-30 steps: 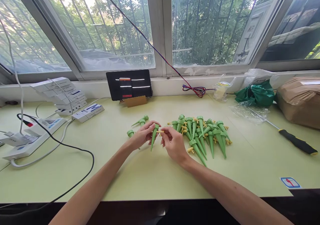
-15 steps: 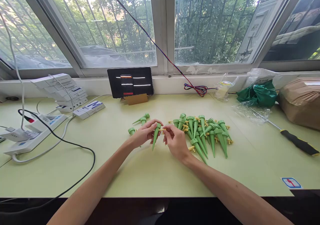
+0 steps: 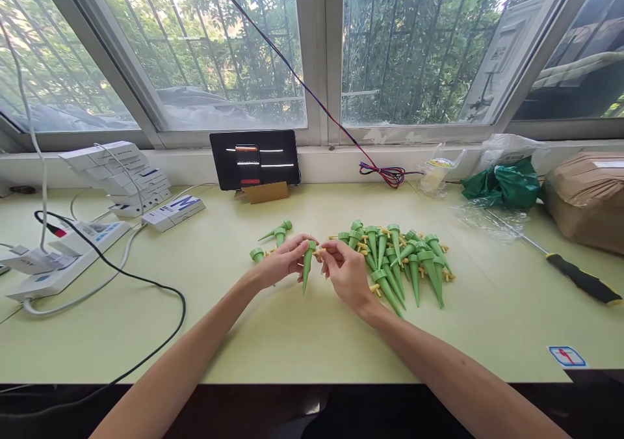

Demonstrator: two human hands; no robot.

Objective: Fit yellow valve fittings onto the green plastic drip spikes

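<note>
Between the fingers of my left hand [image 3: 280, 263] is a green plant watering spike [image 3: 307, 271], its pointed end hanging down. My right hand [image 3: 347, 275] pinches a small yellow valve [image 3: 319, 252] at the side of the spike's cap. Whether the valve sits inside the cap is too small to tell. Right of my right hand lies a pile of green spikes with yellow valves [image 3: 390, 289]. Left of and behind my left hand are several more spikes [image 3: 279, 235], partly hidden by it.
A tablet [image 3: 253, 160] leans at the window behind a cardboard piece [image 3: 267, 193]. White boxes [image 3: 173, 214] and a power strip [image 3: 73, 263] with cables are at left. A screwdriver [image 3: 582, 278], green bag [image 3: 504, 182] and brown parcel [image 3: 585, 198] lie at right.
The held spike has shifted slightly right and now hangs more upright. Both hands stay close together around it. The piles on the table look the same.
</note>
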